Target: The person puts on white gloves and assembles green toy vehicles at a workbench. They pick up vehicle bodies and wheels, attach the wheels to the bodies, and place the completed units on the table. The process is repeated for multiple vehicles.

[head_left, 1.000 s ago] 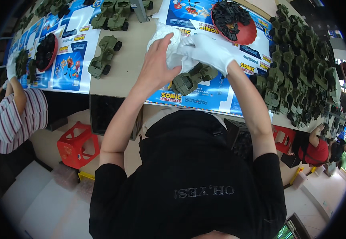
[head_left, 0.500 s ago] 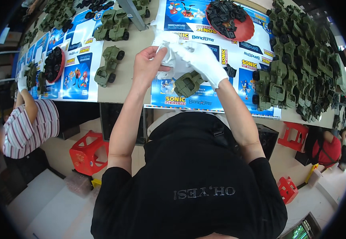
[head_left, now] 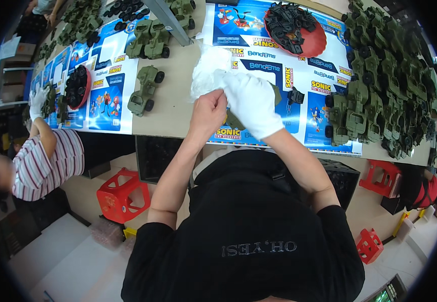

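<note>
My left hand (head_left: 207, 115) is bare, its fingers closed and pressed against the fingers of my right hand. A white glove covers my right hand (head_left: 252, 104), whose fingers bend in toward the left ones. Whatever they pinch between them is hidden. Just beyond lies a crumpled, whitish clear plastic bag (head_left: 209, 63). An olive-green toy vehicle (head_left: 234, 121) sits beneath my right hand, mostly covered by it. To the right of the glove is a small black part (head_left: 295, 96) on the printed sheet (head_left: 306, 118).
A red bowl of black parts (head_left: 316, 43) stands at the back. Rows of green toy vehicles (head_left: 374, 90) fill the right side; another vehicle (head_left: 145, 90) is on the left. A metal post (head_left: 170, 22) rises nearby. A co-worker (head_left: 49, 161) sits left, beyond a red stool (head_left: 122, 196).
Both hands have come nearer to me, and my left hand has closed up against the right one. The white crumpled material held between them earlier is now hidden. The view has shifted slightly.
</note>
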Tool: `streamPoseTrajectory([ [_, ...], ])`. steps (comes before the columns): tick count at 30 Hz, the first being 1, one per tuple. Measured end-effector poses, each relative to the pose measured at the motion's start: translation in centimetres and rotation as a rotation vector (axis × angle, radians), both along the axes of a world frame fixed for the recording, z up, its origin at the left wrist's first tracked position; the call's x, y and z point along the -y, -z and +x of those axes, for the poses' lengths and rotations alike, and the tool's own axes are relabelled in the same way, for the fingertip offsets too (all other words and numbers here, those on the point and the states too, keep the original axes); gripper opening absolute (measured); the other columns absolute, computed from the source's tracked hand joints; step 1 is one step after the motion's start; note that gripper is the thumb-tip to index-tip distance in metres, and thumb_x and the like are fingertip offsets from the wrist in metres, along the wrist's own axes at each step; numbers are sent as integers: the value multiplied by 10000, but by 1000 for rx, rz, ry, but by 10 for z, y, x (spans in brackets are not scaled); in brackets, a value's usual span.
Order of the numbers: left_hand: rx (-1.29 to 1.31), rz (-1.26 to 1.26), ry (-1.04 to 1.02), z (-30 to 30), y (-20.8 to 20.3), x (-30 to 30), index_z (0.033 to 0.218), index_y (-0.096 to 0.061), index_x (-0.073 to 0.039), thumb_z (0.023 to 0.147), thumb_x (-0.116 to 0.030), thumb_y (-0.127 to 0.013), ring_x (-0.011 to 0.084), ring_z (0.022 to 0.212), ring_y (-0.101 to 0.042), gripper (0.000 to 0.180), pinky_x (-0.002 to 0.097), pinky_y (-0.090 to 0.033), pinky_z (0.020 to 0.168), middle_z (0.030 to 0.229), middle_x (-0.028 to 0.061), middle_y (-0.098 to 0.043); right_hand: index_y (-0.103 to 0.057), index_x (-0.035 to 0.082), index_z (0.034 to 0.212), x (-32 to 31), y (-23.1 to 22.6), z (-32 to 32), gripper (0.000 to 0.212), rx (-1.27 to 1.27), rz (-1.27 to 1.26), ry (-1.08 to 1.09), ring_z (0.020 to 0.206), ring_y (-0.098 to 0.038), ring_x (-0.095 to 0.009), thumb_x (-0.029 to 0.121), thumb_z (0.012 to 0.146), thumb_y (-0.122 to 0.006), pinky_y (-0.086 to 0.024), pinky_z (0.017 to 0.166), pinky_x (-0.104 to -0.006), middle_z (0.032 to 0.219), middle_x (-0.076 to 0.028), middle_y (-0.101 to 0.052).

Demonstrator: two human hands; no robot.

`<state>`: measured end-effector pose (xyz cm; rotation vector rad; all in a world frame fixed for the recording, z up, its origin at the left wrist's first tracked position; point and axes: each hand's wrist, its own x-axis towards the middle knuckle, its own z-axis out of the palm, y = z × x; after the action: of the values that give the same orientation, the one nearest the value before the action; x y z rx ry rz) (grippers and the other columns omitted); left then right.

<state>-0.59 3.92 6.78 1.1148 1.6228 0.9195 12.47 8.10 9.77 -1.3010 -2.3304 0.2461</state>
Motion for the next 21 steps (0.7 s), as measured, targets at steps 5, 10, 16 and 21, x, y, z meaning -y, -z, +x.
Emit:
streamPoseTrajectory([
  [5,1352,-202,-465,-30,21,-5,957,-567,-73,976,-159,-402,48,363,-243,187,225,-181,349,512,-80,-349,-604,104,1032,38,16,6,368,-142,242,-164,713,-568,-202,95,665,-623,-427,590,-334,845,-24,-575],
  [10,1389,272,-173,-25,46,-8,1379,-394,-78,996,-344,-388,258,1282,-450,466,433,-370,1072,1391,104,-462,-597,78,1021,44,15,4,379,-277,204,-275,685,-531,-200,73,643,-627,-420,584,-336,777,-24,-527],
  [16,296,483,172,-3,-5,-32,1267,-487,-89,968,-254,-441,270,1258,-462,345,456,-364,1045,1397,66,-454,-600,70,1002,52,4,-5,338,-366,176,-434,674,-523,-211,67,665,-627,-428,589,-346,746,-33,-510],
  [21,-1224,522,273,-6,-27,-42,1118,-508,-97,907,-123,-485,190,1149,-530,213,410,-397,975,1336,-19,-499,-602,75,933,45,11,-8,222,-418,86,-394,666,-535,-234,57,712,-623,-443,594,-361,723,-35,-519],
])
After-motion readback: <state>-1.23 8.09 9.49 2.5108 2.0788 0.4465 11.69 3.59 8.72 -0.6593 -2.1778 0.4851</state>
